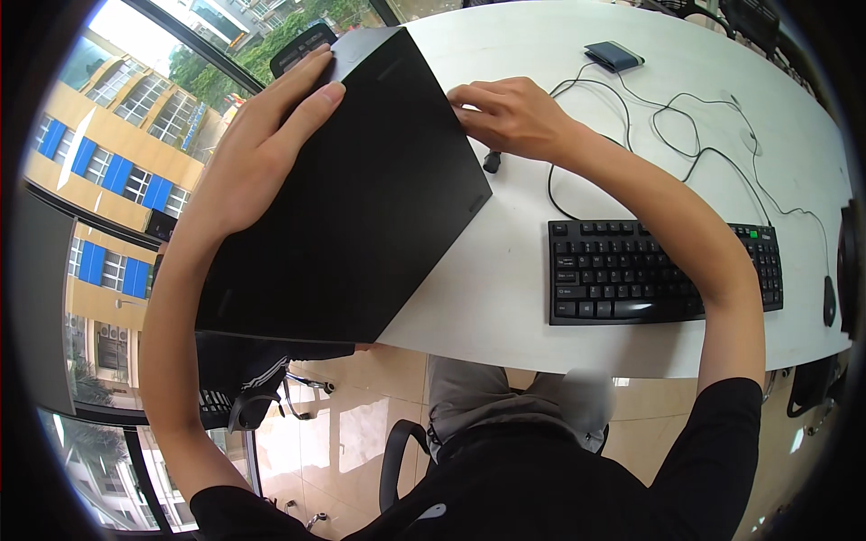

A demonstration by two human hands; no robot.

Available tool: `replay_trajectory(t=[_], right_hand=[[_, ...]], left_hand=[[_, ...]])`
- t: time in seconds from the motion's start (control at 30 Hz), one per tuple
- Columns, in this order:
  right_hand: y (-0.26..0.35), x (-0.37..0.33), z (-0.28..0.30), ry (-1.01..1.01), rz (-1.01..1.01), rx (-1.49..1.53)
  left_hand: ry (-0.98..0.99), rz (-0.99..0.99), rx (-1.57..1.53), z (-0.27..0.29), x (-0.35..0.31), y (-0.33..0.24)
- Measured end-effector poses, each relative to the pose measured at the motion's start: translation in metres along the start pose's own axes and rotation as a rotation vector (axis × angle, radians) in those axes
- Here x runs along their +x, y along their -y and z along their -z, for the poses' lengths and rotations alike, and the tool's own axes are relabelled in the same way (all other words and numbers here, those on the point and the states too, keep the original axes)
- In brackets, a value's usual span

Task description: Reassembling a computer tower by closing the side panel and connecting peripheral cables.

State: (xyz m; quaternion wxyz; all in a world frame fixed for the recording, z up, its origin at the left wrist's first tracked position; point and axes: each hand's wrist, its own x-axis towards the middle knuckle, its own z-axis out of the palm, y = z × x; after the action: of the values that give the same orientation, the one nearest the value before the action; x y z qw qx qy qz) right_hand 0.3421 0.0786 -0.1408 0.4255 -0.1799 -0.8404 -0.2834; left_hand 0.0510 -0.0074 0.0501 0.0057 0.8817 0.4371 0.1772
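Observation:
A large black computer tower (361, 198) stands at the left edge of the white table, its broad side panel facing me. My left hand (262, 144) grips its far left edge, the thumb on the side panel and the fingers along the adjoining face. On the tower's right side, my right hand (514, 117) has its fingers curled together against the edge. The tower hides the fingertips, so what they pinch cannot be made out. Just below that hand, a black cable plug (492, 162) lies beside the tower.
A black keyboard (622, 284) lies under my right forearm, near the front edge of the white table (487, 298). Black cables (695, 135) loop behind it toward a mouse (829, 302) at far right. A dark blue wallet-like item (615, 57) rests farther back. Windows (135, 108) border the left.

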Motion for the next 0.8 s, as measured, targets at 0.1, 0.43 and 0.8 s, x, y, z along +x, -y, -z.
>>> replay_trajectory(t=[0.1,0.43,0.8], right_hand=[[-0.005,-0.003,0.000,0.037,0.021,-0.052],[-0.016,0.000,0.000,0.001,0.128,-0.116],[-0.013,-0.010,-0.005,-0.082,0.083,-0.137]], left_hand=[[-0.001,0.000,-0.010,0.000,0.000,0.003],[-0.013,0.005,-0.038,0.002,-0.001,0.008],[-0.021,0.018,-0.064,0.000,-0.001,0.007]])
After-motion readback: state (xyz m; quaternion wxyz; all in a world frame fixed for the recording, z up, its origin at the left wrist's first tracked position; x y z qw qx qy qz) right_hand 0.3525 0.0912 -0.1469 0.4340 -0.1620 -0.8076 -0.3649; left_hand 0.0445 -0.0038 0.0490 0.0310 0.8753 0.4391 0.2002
